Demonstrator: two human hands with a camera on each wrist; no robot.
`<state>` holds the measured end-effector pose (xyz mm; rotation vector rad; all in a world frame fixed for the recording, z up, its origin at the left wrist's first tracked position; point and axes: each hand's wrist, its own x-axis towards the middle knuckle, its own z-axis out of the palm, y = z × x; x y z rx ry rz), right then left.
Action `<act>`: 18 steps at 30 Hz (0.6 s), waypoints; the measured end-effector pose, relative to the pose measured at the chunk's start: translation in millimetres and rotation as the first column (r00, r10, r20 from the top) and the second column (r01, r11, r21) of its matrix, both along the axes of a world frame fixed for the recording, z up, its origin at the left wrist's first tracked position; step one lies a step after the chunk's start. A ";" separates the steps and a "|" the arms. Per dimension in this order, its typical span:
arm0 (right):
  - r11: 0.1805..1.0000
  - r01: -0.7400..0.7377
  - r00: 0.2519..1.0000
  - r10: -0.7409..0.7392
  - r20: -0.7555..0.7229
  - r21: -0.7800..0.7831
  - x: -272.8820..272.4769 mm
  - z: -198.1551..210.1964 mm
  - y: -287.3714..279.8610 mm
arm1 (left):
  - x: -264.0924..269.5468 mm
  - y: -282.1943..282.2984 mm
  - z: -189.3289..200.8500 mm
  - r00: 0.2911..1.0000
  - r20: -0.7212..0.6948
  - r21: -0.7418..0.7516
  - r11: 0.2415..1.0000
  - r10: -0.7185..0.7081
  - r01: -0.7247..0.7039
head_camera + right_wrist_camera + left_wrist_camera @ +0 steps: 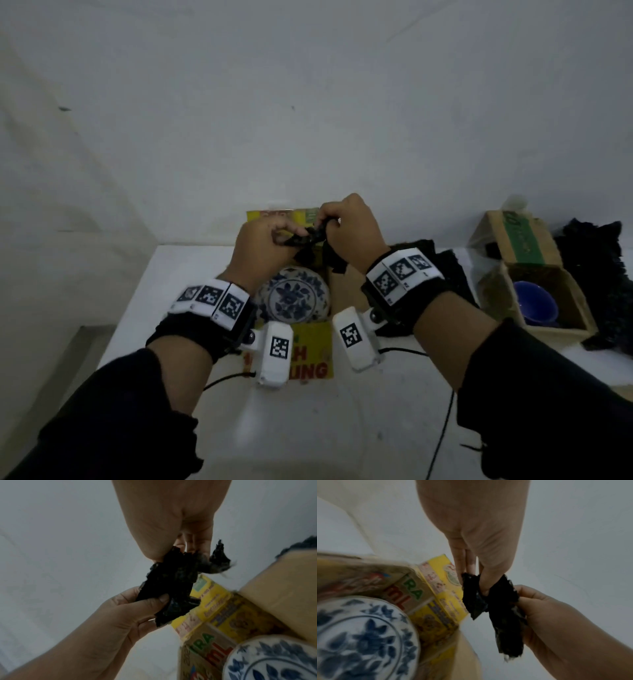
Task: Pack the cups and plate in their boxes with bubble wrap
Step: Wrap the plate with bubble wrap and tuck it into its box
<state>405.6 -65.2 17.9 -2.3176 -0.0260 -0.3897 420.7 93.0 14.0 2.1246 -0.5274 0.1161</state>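
A blue-and-white floral plate lies inside an open yellow printed box at the middle of the table. Above the box's far side, both hands hold one crumpled piece of black bubble wrap. My left hand pinches its left end and my right hand pinches its right end. In the left wrist view the left fingers clamp the wrap beside the plate. In the right wrist view the right fingers grip the wrap at its top. A blue cup sits in a brown box at the right.
A green-labelled cardboard box stands behind the cup's box. Black bubble wrap sheets lie at the far right and behind my right wrist. The white table ends at a wall behind and drops off at the left.
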 end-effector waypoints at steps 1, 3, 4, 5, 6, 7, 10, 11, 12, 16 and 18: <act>1.000 -0.023 0.999 0.023 -0.040 -0.004 3.8 -4.3 13.4 | -0.3 11.6 -4.7 1.000 -0.015 0.022 1.000 0.008 -0.008; 0.998 -0.056 0.984 0.048 -0.174 -0.038 9.7 -12.4 36.0 | 0.1 32.2 -16.0 1.000 -0.013 0.121 0.993 0.000 0.001; 0.998 -0.059 0.969 0.048 -0.240 -0.038 12.3 -16.9 44.7 | 0.5 41.9 -21.7 1.000 -0.018 0.176 0.984 -0.019 0.022; 0.999 -0.044 0.957 0.034 -0.288 -0.029 13.4 -20.2 52.1 | 0.3 50.6 -26.0 0.999 -0.020 0.205 0.978 -0.043 0.046; 1.000 -0.023 0.950 0.017 -0.312 -0.014 14.7 -23.9 58.8 | -0.4 59.0 -29.5 0.998 -0.019 0.201 0.977 -0.066 0.068; 1.000 -0.005 0.943 0.000 -0.332 -0.016 17.5 -28.0 64.5 | 0.0 67.4 -34.9 0.996 -0.008 0.177 0.981 -0.084 0.084; 0.996 0.090 0.911 -0.080 -0.405 0.006 26.2 -45.1 76.8 | 0.8 84.1 -51.5 0.998 -0.048 0.090 0.995 -0.047 0.052; 0.993 0.114 0.905 -0.089 -0.416 0.035 27.8 -51.9 82.7 | 1.6 88.1 -55.1 0.990 -0.139 0.074 0.997 -0.004 0.014; 0.987 0.138 0.901 -0.093 -0.424 0.077 27.8 -57.4 88.9 | 1.3 90.7 -56.7 0.964 -0.264 0.054 0.998 0.035 -0.021; 0.944 0.246 0.904 -0.141 -0.403 0.221 29.1 -79.3 101.3 | -3.3 90.4 -67.7 0.837 -0.547 -0.162 0.985 -0.038 -0.061; 0.884 0.368 0.867 -0.214 -0.449 0.290 29.4 -83.5 102.3 | -5.7 87.0 -69.4 0.812 -0.577 -0.230 0.971 -0.085 -0.062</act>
